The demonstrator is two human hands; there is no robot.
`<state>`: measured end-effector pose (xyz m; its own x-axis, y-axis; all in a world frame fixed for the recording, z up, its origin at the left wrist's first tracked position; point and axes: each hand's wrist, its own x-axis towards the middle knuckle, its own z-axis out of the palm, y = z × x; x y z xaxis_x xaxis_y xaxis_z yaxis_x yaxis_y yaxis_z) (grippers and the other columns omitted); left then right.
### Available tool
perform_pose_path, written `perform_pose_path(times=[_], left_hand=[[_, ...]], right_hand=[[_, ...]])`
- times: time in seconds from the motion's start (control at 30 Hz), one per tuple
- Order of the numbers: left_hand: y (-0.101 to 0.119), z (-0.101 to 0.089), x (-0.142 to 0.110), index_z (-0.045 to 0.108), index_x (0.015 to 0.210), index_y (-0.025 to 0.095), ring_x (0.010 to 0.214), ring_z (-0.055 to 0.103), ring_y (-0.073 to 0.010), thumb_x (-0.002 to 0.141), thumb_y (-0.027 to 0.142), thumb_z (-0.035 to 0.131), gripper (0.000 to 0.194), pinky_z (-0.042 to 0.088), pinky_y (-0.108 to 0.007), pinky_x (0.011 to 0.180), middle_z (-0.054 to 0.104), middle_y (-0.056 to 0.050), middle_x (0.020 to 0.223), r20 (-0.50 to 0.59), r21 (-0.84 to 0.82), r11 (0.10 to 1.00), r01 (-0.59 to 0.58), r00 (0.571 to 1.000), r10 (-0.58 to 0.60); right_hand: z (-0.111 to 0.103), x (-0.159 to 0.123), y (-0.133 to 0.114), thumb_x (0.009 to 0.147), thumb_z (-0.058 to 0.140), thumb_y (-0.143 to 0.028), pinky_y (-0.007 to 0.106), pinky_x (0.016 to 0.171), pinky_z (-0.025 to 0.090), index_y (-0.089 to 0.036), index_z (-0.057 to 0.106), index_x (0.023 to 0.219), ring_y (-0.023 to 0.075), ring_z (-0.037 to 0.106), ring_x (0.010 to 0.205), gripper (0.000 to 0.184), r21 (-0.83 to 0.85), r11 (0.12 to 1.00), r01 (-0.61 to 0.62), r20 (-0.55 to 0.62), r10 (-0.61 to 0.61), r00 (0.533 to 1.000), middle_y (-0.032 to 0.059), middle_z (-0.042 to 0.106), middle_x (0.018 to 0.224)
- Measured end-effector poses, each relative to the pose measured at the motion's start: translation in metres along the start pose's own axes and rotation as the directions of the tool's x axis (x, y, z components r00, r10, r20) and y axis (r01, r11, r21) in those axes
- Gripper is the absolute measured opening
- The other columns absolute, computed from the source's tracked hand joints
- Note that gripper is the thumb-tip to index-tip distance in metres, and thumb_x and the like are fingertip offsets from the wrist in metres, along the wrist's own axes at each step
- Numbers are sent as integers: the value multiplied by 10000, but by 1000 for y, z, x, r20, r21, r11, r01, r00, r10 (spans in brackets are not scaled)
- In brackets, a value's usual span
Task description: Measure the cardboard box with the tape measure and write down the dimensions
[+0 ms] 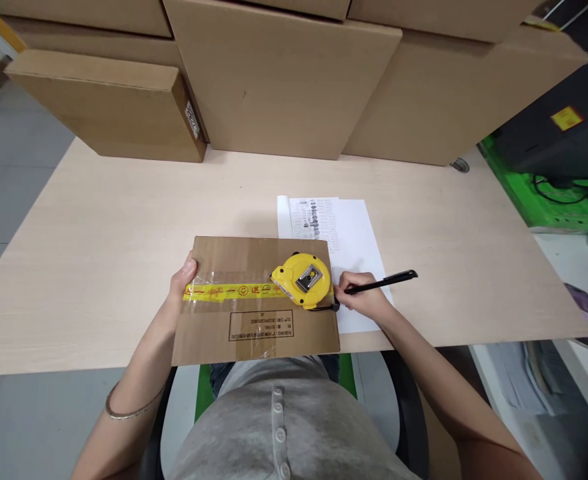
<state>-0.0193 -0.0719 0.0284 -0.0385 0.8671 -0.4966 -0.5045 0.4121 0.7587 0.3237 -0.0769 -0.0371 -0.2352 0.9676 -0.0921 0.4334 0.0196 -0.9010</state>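
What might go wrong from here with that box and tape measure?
The tape measure lies near the right edge of the cardboard box, so it might slide off if the left hand tilts the box. The box also seems to reach the front edge of the table; a nudge might tip it.

Smiley (pixel 243 291), red "送" (pixel 255 290) on yellow tape (pixel 205 292); inverted print (pixel 261 325), unclear, on carton (pixel 201 337)
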Motion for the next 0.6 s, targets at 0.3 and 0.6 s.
perform_pose_path(times=[0.3,0.6], left_hand=[[-1,-8,8,761,986,204,917,831,-370,722,583,846,470,702,-424,770,835,-72,810,-12,57,996,66,998,-66],[0,1,1,779,1137,190,951,829,-347,798,590,782,524,684,-383,786,842,-85,858,24,80,996,44,999,-46]], right_hand=[[-14,2,-7,946,534,-670,274,401,375,-267,447,630,140,485,369,519,-227,968,-111,-35,106,994,-15,539,448],[-19,24,-25,977,654,-394,337,601,386,-201,600,580,291,720,657,445,-735,612,-291,-270,130,954,161,705,605]])
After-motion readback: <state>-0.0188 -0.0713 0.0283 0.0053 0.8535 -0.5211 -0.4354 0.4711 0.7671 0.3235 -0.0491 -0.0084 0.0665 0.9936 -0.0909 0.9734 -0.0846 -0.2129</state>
